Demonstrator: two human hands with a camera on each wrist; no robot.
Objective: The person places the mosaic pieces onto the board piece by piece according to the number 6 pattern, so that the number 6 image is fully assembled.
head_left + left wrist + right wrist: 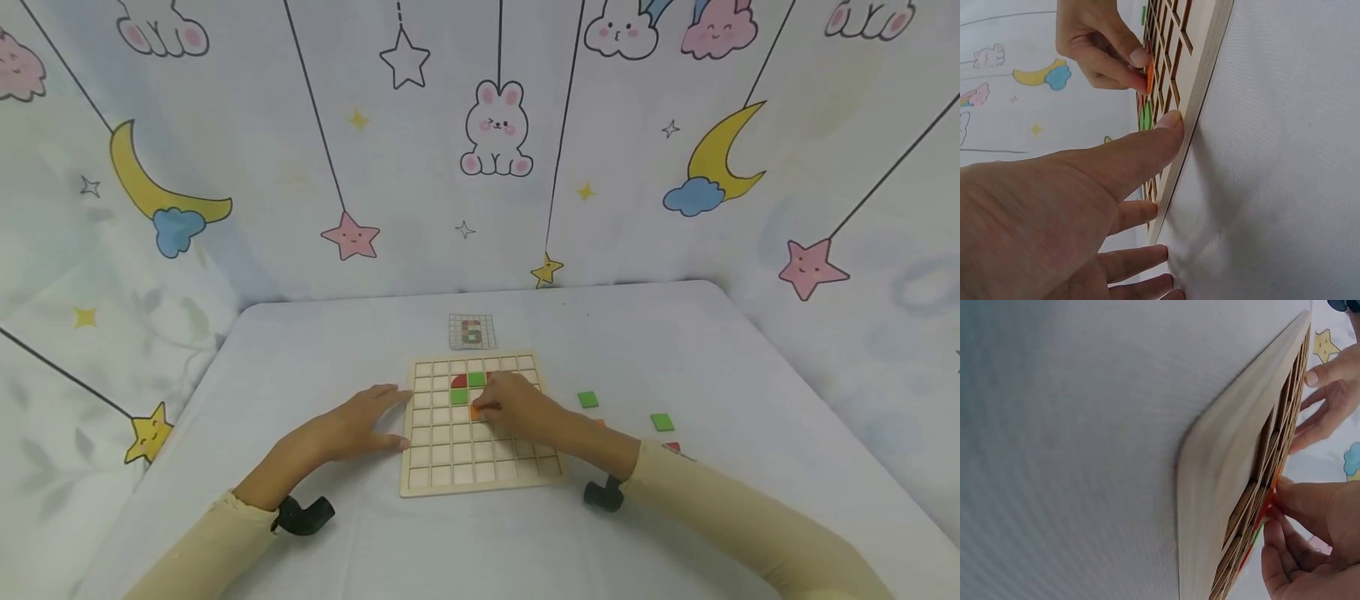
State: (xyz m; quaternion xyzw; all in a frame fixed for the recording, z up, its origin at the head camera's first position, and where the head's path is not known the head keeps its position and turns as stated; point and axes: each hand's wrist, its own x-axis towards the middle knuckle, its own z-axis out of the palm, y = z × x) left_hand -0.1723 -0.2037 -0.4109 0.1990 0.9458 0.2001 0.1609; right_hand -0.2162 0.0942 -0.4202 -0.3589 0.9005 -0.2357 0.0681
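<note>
A wooden grid board (433,477) lies on the table, its square cells framed by thin ridges. Near its top sit a red rounded tile (459,382) and two green square tiles (476,379); more red shows partly behind my right hand. My right hand (517,408) is over the middle of the board and pinches an orange tile (1150,74) between thumb and fingers, at a cell below the green ones. My left hand (363,423) rests at the board's left edge, thumb and fingertips touching the rim, fingers fairly straight.
Behind the board lies a small pattern card (472,332) with a coloured figure like a 6. To the right are loose green tiles (588,400), plus red (672,447) and orange (600,422) pieces partly hidden by my right arm. A printed cloth backdrop stands behind the white table.
</note>
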